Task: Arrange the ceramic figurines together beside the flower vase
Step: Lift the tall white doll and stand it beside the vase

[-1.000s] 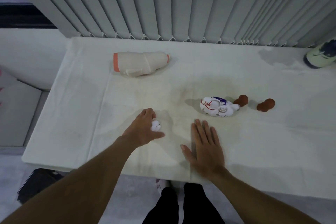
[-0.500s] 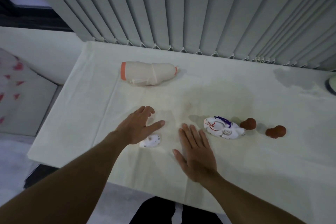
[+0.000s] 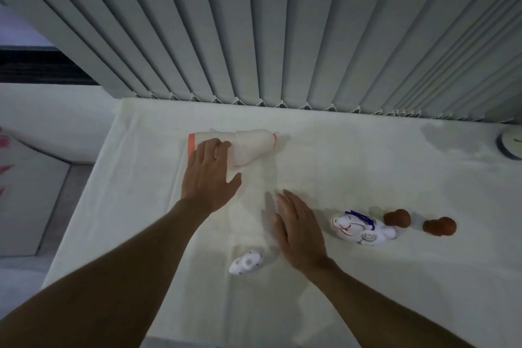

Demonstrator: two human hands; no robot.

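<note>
Vase is lying on its side at upper center of the desk; left hand rests open on it. Right hand flat, empty. Small white figurine lower center, bigger one and two brown ones off right.

Vertical blinds, grey, drawn shut along the whole back of the room, hems linked by a bead chain. Table set against them, covered in a creased white cloth with faint stains. Left: a dark window strip above a pale wall; grey floor below. Light dim and cool.
</note>
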